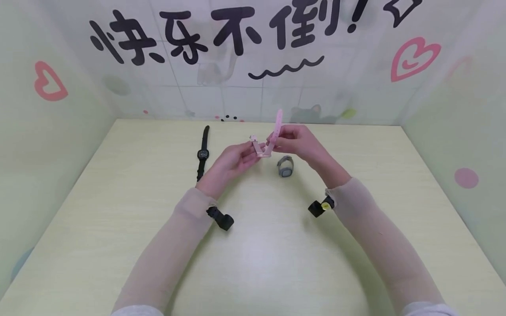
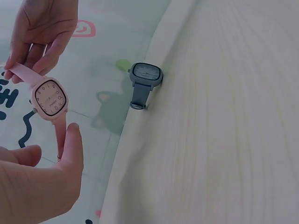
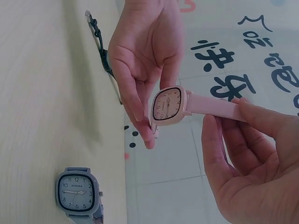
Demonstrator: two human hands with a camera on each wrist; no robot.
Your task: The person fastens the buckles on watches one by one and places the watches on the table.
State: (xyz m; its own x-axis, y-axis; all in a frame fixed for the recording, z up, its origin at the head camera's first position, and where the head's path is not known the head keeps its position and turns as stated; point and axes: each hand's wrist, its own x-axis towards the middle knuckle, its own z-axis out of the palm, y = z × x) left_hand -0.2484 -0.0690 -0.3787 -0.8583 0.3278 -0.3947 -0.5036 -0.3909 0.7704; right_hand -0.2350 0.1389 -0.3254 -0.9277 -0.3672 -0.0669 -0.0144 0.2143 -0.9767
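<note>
A pink wristwatch (image 1: 264,154) with a rounded square dial is held up above the table between both hands. My left hand (image 1: 233,161) holds its buckle end; in the left wrist view that short strap (image 2: 60,135) runs down behind the index finger. With thumb and fingers, my right hand (image 1: 299,139) pinches the longer, holed strap, whose free tip points upward. The straps spread apart in a V, unfastened. Facing outward, the pale dial (image 3: 167,105) shows dark numerals. Just below the hands, a grey-blue wristwatch (image 1: 285,171) stands on the table with its strap looped.
A black wristwatch (image 1: 203,154) lies stretched out left of the left hand, its lower end hidden behind the wrist. The pale wooden table (image 1: 261,263) ends at a printed back wall (image 1: 241,103). Small black cameras (image 1: 221,218) are strapped at both wrists.
</note>
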